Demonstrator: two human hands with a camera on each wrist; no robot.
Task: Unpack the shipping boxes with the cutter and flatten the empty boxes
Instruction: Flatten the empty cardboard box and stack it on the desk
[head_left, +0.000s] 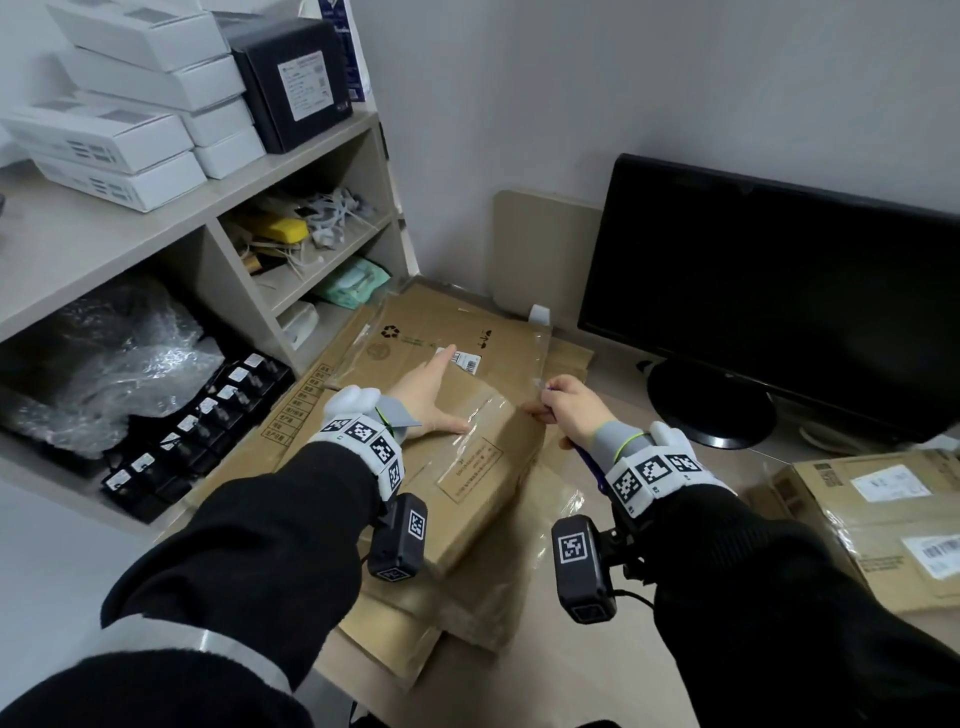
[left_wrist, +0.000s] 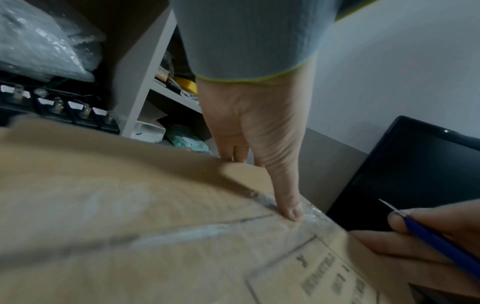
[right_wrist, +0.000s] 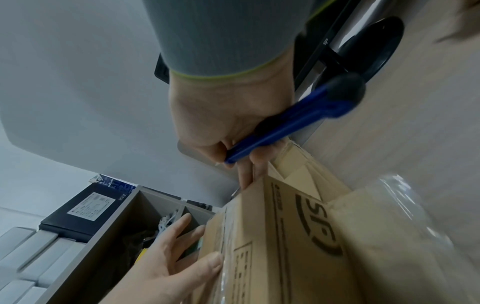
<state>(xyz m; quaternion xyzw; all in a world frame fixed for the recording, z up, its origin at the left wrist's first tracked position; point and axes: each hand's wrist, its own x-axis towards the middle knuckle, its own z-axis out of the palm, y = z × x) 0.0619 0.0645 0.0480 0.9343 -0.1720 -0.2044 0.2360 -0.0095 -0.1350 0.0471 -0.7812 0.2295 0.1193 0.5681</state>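
Note:
A brown shipping box (head_left: 467, 457) sealed with clear tape lies on a stack of flattened cardboard (head_left: 447, 618) on the desk. My left hand (head_left: 431, 395) presses flat on the box top with straight fingers, the thumb (left_wrist: 288, 205) resting on the tape seam. My right hand (head_left: 566, 410) grips a blue cutter (right_wrist: 285, 125) at the box's right edge (right_wrist: 257, 185). The thin blade tip (left_wrist: 389, 206) pokes out past the fingers. In the head view the cutter is mostly hidden by the hand.
A black monitor (head_left: 779, 306) on a round stand (head_left: 711, 405) is close on the right. More taped boxes (head_left: 883, 519) lie at the far right. The shelf unit (head_left: 208, 208) on the left holds white boxes (head_left: 130, 78), bubble wrap (head_left: 119, 358) and black adapters (head_left: 197, 421).

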